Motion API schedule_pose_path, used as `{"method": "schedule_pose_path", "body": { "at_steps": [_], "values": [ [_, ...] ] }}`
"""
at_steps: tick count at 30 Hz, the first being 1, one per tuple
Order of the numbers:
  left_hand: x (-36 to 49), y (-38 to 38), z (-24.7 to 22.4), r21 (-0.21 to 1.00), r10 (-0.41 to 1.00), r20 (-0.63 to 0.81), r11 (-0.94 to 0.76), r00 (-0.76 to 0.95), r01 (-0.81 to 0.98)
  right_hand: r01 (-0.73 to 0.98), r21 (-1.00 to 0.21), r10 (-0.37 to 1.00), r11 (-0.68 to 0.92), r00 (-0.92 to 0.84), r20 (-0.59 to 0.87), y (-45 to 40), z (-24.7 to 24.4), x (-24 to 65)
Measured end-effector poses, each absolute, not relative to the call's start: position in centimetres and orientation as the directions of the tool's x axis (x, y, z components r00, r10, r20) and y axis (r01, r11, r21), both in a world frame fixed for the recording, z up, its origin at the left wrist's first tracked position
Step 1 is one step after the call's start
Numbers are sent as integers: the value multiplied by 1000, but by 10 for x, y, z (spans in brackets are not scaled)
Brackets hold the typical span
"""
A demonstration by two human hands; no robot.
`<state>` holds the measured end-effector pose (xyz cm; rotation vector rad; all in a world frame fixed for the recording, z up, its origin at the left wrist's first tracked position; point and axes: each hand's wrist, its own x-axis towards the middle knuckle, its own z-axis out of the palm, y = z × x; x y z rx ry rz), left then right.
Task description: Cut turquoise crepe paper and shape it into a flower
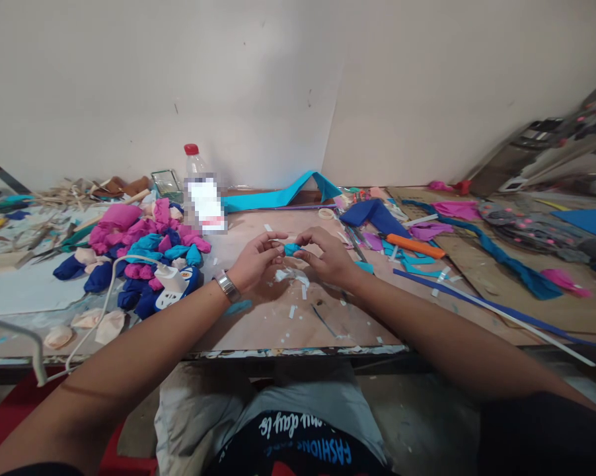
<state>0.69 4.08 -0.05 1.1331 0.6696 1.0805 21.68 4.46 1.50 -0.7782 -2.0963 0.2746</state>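
A small turquoise piece of crumpled material (291,249) is between my hands above the middle of the table. My right hand (325,254) is closed on its right side, thumb below and fingers above. My left hand (259,260), with a metal watch (226,286) on the wrist, is at its left side with thumb and fingertips pinched together; whether they hold a part of it is too small to tell. Just below the hands lies a crumpled white scrap (292,279). A long turquoise strip (263,199) lies folded behind them.
Pink, blue and turquoise bundles (144,244) are heaped at the left beside a white plug on a power strip (172,291). A bottle (193,158) stands behind a phone. An orange cutter (415,245), strips and a long white stick (521,322) lie at the right.
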Motion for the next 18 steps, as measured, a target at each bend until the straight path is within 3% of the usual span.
{"method": "schedule_pose_path", "body": {
  "at_steps": [8,13,18],
  "values": [
    [9,37,-8,970,877,244,-228,413,-89,446,-430,608,785,-421,673,41,20,217],
    [10,36,-10,944,873,313,-330,374,-19,427,-532,680,732,-403,613,35,23,213],
    [12,35,-6,936,859,346,-344,378,-76,344,-730,805,590,-320,500,36,20,210]
  ]
}}
